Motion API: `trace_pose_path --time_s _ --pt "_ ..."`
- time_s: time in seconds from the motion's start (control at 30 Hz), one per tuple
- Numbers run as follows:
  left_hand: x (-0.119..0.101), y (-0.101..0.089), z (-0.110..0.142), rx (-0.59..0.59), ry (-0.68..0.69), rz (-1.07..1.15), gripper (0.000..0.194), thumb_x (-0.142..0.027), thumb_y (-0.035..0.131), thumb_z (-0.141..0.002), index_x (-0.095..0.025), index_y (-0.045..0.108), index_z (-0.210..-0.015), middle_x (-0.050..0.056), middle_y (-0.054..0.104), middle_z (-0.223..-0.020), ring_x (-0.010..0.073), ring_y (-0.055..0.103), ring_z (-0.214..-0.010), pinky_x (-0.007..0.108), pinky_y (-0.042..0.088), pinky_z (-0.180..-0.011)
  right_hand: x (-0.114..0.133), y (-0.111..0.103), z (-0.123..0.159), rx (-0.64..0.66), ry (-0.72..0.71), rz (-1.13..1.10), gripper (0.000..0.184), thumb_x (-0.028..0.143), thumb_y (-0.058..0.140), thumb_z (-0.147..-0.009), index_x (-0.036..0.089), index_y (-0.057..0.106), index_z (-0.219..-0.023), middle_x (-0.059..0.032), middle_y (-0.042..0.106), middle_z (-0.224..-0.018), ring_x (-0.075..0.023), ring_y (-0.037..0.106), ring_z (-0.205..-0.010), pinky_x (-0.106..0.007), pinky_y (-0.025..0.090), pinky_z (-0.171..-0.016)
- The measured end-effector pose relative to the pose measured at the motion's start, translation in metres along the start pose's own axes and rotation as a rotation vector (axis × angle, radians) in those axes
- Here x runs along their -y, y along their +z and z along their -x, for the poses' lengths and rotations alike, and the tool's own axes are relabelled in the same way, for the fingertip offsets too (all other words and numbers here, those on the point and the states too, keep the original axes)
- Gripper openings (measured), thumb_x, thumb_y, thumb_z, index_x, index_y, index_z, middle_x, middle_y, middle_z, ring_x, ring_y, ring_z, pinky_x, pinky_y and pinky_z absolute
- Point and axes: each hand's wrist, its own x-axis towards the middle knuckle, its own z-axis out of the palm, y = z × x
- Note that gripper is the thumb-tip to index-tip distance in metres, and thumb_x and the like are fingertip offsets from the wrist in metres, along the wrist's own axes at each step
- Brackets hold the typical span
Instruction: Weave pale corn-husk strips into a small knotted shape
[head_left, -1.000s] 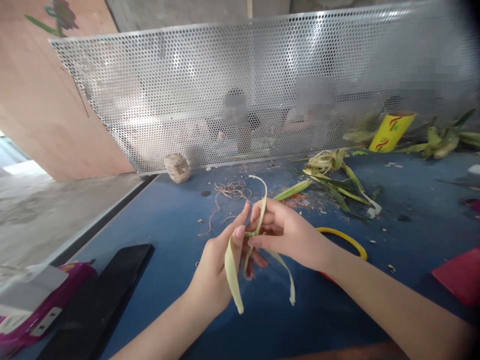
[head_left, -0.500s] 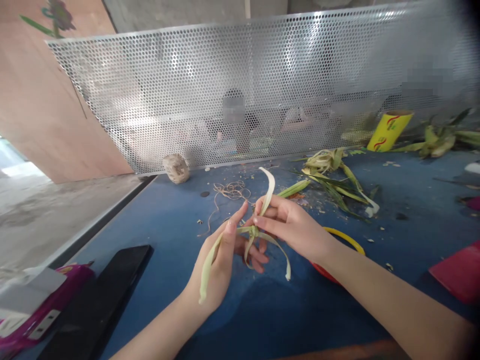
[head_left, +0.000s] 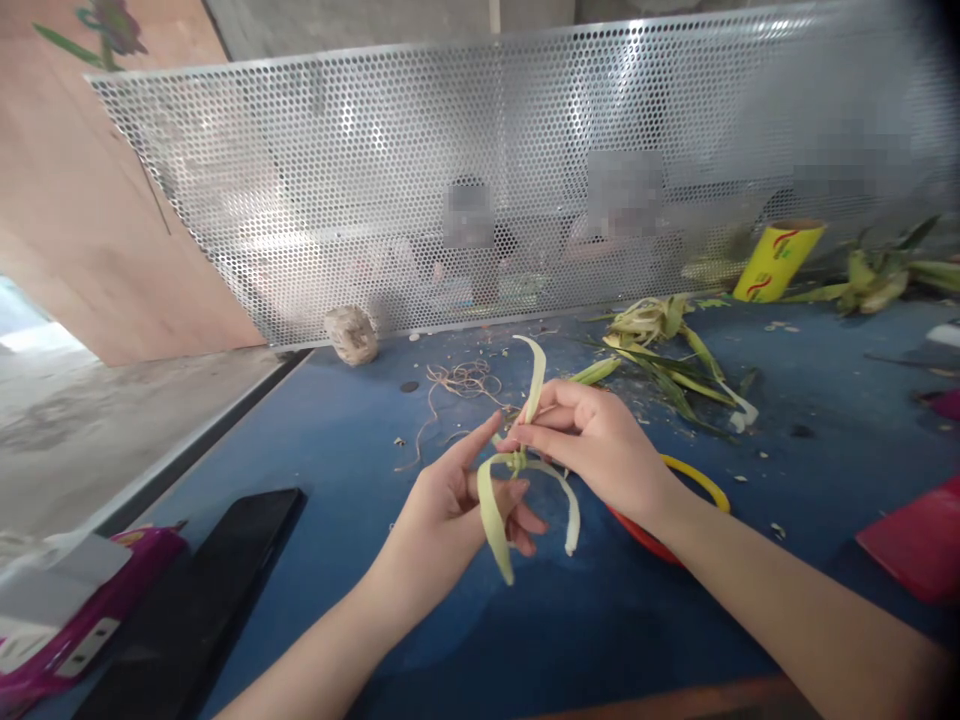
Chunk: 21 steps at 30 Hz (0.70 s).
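Pale green corn husk strips (head_left: 493, 510), knotted together at the middle, hang between my hands with several loose ends curling outward. My right hand (head_left: 592, 430) pinches one upright strip just above the knot between thumb and fingers. My left hand (head_left: 450, 510) has its thumb against the husk just below the knot, with one strip draped over it. Its index finger is stretched out, and the other fingers lie partly hidden beneath the strips. Behind the hands is a tangle of thin brown string (head_left: 465, 379).
A husk pile (head_left: 649, 325) and a yellow roll (head_left: 780, 262) are at the back right. Under my right forearm lies a yellow and red ring (head_left: 697, 478). A black phone (head_left: 217, 580), a purple power strip (head_left: 142, 560) and a stone (head_left: 352, 335) sit leftward. Perforated metal screen (head_left: 337, 200) closes the back.
The loose strip on the left swung outward over my left hand, then came back across its thumb. My left thumb moved down below the knot. My right hand keeps its pinch on the upright strip.
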Motion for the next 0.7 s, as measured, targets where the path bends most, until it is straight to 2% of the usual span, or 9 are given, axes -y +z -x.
trace_pose_path --time_s 0.27,0.4,0.43,0.5,0.57,0.63,0.7 --pt "0.0002 0.0015 -0.0008 0.006 -0.001 -0.001 0.058 -0.024 0.066 -0.076 -0.009 0.043 -0.127 0.002 0.068 -0.056 0.0126 0.062 -0.046 0.023 0.050 -0.050 -0.0012 0.0017 0.0002 0.001 0.038 -0.028 0.013 0.027 0.066 -0.076 0.018 0.056 -0.076 -0.0016 0.071 -0.071 -0.0130 0.066 -0.061 -0.022 0.051 -0.052" --pt "-0.0002 0.0016 -0.0001 0.016 -0.013 -0.001 0.064 -0.023 0.066 -0.077 -0.012 0.035 -0.133 0.002 0.069 -0.059 0.0141 0.063 -0.049 0.026 0.051 -0.054 -0.0016 0.0025 0.0005 -0.022 0.072 -0.051 0.015 0.026 0.068 -0.074 0.017 0.055 -0.072 -0.0014 0.069 -0.069 -0.0119 0.064 -0.056 -0.020 0.049 -0.047" --pt "0.0002 0.0016 0.0002 0.024 -0.013 -0.001 0.062 -0.023 0.066 -0.077 -0.013 0.038 -0.131 0.002 0.070 -0.060 0.0147 0.064 -0.050 0.027 0.052 -0.054 -0.0021 0.0027 0.0005 -0.025 0.072 -0.044 0.016 0.026 0.068 -0.074 0.017 0.055 -0.073 -0.0013 0.069 -0.068 -0.0113 0.062 -0.054 -0.019 0.047 -0.043" --pt "0.0016 0.0018 0.0003 0.047 -0.020 -0.007 0.044 -0.025 0.065 -0.077 -0.013 0.051 -0.117 0.004 0.070 -0.061 0.0154 0.064 -0.051 0.027 0.051 -0.055 -0.0032 0.0030 0.0005 -0.010 0.046 -0.012 0.014 0.028 0.065 -0.076 0.018 0.055 -0.074 -0.0013 0.068 -0.068 -0.0100 0.060 -0.051 -0.017 0.041 -0.037" --pt "0.0037 0.0020 -0.0003 0.068 -0.032 0.007 0.024 -0.028 0.063 -0.079 -0.012 0.060 -0.097 0.006 0.070 -0.064 0.0157 0.065 -0.053 0.026 0.050 -0.055 -0.0038 0.0030 0.0006 0.038 0.008 0.014 0.014 0.029 0.063 -0.078 0.018 0.055 -0.075 -0.0011 0.067 -0.070 -0.0090 0.059 -0.050 -0.016 0.041 -0.036" --pt "0.0061 0.0017 -0.0018 0.095 -0.037 0.075 0.023 -0.032 0.062 -0.080 -0.012 0.062 -0.089 0.008 0.072 -0.072 0.0164 0.067 -0.057 0.025 0.048 -0.055 -0.0038 0.0028 0.0008 0.068 -0.009 0.039 0.014 0.030 0.062 -0.078 0.018 0.055 -0.077 -0.0004 0.066 -0.074 -0.0060 0.055 -0.042 -0.017 0.041 -0.035" --pt "0.0080 0.0012 -0.0035 0.136 -0.038 0.159 0.026 -0.035 0.061 -0.080 -0.011 0.063 -0.089 0.011 0.072 -0.080 0.0178 0.068 -0.062 0.024 0.048 -0.056 -0.0043 0.0027 0.0011 0.061 0.015 0.071 0.015 0.029 0.063 -0.078 0.019 0.053 -0.085 -0.0002 0.065 -0.083 -0.0020 0.047 -0.032 -0.017 0.037 -0.029"
